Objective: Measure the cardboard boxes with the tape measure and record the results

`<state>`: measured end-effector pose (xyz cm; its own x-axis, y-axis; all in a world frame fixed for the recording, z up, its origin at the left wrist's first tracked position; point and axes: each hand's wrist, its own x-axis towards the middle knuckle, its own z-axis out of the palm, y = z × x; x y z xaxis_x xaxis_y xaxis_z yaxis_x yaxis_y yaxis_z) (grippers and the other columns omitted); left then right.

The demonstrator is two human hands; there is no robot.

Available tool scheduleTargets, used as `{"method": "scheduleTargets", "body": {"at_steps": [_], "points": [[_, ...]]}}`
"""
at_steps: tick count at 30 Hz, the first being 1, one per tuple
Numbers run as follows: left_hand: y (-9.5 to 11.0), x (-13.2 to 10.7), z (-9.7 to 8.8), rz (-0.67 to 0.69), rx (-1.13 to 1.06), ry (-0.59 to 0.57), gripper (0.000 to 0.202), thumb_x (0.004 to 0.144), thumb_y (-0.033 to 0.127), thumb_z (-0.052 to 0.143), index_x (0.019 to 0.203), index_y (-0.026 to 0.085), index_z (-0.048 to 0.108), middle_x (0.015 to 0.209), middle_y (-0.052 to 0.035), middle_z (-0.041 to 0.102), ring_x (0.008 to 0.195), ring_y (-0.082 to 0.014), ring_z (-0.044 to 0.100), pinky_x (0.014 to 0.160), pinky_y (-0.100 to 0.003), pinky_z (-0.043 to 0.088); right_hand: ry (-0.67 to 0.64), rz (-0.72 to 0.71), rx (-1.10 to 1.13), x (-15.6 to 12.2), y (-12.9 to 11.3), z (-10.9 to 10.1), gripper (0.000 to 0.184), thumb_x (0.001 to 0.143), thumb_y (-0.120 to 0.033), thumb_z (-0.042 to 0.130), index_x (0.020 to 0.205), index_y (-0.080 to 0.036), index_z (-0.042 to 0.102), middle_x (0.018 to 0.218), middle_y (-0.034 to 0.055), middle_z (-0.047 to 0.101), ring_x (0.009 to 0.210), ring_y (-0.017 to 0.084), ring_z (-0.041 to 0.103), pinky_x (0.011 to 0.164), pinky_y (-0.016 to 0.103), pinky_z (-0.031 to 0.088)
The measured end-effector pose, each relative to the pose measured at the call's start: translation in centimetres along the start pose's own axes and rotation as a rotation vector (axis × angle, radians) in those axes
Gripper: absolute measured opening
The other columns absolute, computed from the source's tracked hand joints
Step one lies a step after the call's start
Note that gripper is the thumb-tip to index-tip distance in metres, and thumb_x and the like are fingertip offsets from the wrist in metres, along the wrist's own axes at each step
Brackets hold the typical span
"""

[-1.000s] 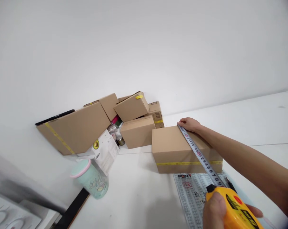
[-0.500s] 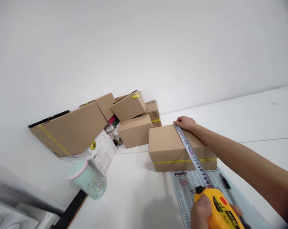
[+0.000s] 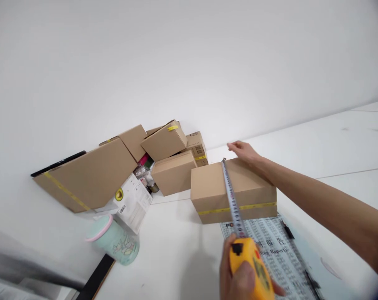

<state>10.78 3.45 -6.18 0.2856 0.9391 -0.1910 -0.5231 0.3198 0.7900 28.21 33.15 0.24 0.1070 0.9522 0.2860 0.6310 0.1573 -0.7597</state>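
A brown cardboard box with a yellow tape band lies on the white table. My left hand is closed round a yellow tape measure near the bottom edge. Its blade runs up over the box's top to the far edge, where the end hook sits. My right hand reaches in from the right and hovers at the box's far edge, just right of the hook, fingers stretched out and holding nothing.
A printed sheet lies under the box's near side. A pile of cardboard boxes leans against the wall at the left, with a white carton and a mint cup lying on its side in front.
My left hand has swung the tape measure leftward, so the blade now crosses the box further left. My right hand has lifted off the tape's end and opened.
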Motion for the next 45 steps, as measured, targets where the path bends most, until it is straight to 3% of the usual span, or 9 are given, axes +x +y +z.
{"method": "scheduleTargets", "body": {"at_steps": [6, 12, 17, 22, 28, 36, 41, 43, 45], "points": [[4.3, -0.9, -4.9, 0.383, 0.239, 0.196, 0.072, 0.069, 0.057, 0.078, 0.128, 0.025, 0.051, 0.116, -0.0124, 0.060, 0.068, -0.0215, 0.068, 0.050, -0.029, 0.055, 0.249, 0.165, 0.335, -6.2, 3.2, -6.0, 0.032, 0.088, -0.047, 0.053, 0.095, -0.019, 0.064, 0.110, 0.0134, 0.072, 0.099, 0.026, 0.065, 0.088, 0.040, 0.051], [7.0, 0.5, -6.8, 0.526, 0.449, 0.248, 0.061, 0.076, 0.052, 0.072, 0.126, 0.022, 0.052, 0.098, -0.0062, 0.060, 0.077, -0.0224, 0.068, 0.059, -0.030, 0.056, -0.031, 0.279, 0.357, -15.1, 8.4, -5.9, 0.032, 0.090, -0.049, 0.053, 0.100, -0.022, 0.067, 0.112, 0.0112, 0.072, 0.106, 0.029, 0.065, 0.092, 0.045, 0.052], [7.3, 3.4, -8.1, 0.490, 0.398, 0.231, 0.058, 0.073, 0.049, 0.073, 0.120, 0.022, 0.053, 0.103, -0.0049, 0.059, 0.072, -0.0178, 0.068, 0.061, -0.030, 0.056, -0.279, 0.162, 0.411, -18.7, 7.6, -5.0, 0.050, 0.092, -0.062, 0.045, 0.128, -0.032, 0.062, 0.142, 0.0033, 0.058, 0.131, 0.028, 0.052, 0.104, 0.046, 0.047], [9.4, 3.8, -7.2, 0.497, 0.369, 0.193, 0.053, 0.072, 0.049, 0.073, 0.113, 0.021, 0.054, 0.102, -0.0035, 0.059, 0.067, -0.0151, 0.067, 0.057, -0.027, 0.054, -0.178, 0.144, 0.363, -18.1, 3.8, -6.9, 0.068, 0.087, -0.066, 0.052, 0.145, -0.029, 0.050, 0.147, 0.0065, 0.052, 0.129, 0.033, 0.052, 0.104, 0.046, 0.048], [13.2, 2.3, -4.7, 0.548, 0.372, 0.143, 0.053, 0.072, 0.048, 0.074, 0.111, 0.018, 0.056, 0.093, -0.0035, 0.063, 0.068, -0.0177, 0.069, 0.051, -0.023, 0.051, -0.026, 0.017, 0.162, -16.2, -0.9, -9.9, 0.065, 0.088, -0.061, 0.052, 0.142, -0.025, 0.052, 0.126, 0.0110, 0.065, 0.109, 0.031, 0.063, 0.080, 0.037, 0.057], [13.2, 2.7, -3.6, 0.508, 0.362, 0.148, 0.050, 0.072, 0.049, 0.072, 0.105, 0.016, 0.056, 0.104, -0.0081, 0.064, 0.060, -0.0150, 0.067, 0.045, -0.023, 0.047, -0.011, 0.111, -0.044, -15.1, 0.5, -8.7, 0.077, 0.087, -0.064, 0.048, 0.154, -0.031, 0.032, 0.136, 0.0159, 0.052, 0.105, 0.033, 0.063, 0.093, 0.046, 0.050], [13.6, 1.6, -1.7, 0.571, 0.402, 0.146, 0.051, 0.071, 0.043, 0.074, 0.112, 0.019, 0.055, 0.107, -0.0061, 0.063, 0.062, -0.0143, 0.066, 0.047, -0.023, 0.048, 0.005, 0.005, -0.097, -13.0, 0.8, -8.6, 0.070, 0.084, -0.050, 0.056, 0.147, -0.021, 0.043, 0.156, 0.0166, 0.031, 0.132, 0.038, 0.044, 0.109, 0.049, 0.038], [14.0, 0.7, -0.4, 0.635, 0.446, 0.118, 0.051, 0.072, 0.041, 0.074, 0.115, 0.022, 0.055, 0.111, -0.0056, 0.061, 0.065, -0.0148, 0.066, 0.048, -0.023, 0.049, 0.110, -0.085, -0.130, -12.9, -0.4, -8.6, 0.062, 0.084, -0.041, 0.057, 0.140, -0.017, 0.050, 0.154, 0.0168, 0.036, 0.139, 0.040, 0.034, 0.112, 0.055, 0.032], [14.2, -0.3, 1.2, 0.690, 0.504, 0.061, 0.054, 0.072, 0.041, 0.074, 0.119, 0.024, 0.054, 0.112, -0.0058, 0.060, 0.066, -0.0160, 0.066, 0.049, -0.024, 0.050, 0.179, -0.142, -0.030, -13.8, -2.4, -8.5, 0.047, 0.087, -0.040, 0.054, 0.126, -0.016, 0.061, 0.140, 0.0170, 0.053, 0.131, 0.040, 0.044, 0.109, 0.055, 0.036]]}}
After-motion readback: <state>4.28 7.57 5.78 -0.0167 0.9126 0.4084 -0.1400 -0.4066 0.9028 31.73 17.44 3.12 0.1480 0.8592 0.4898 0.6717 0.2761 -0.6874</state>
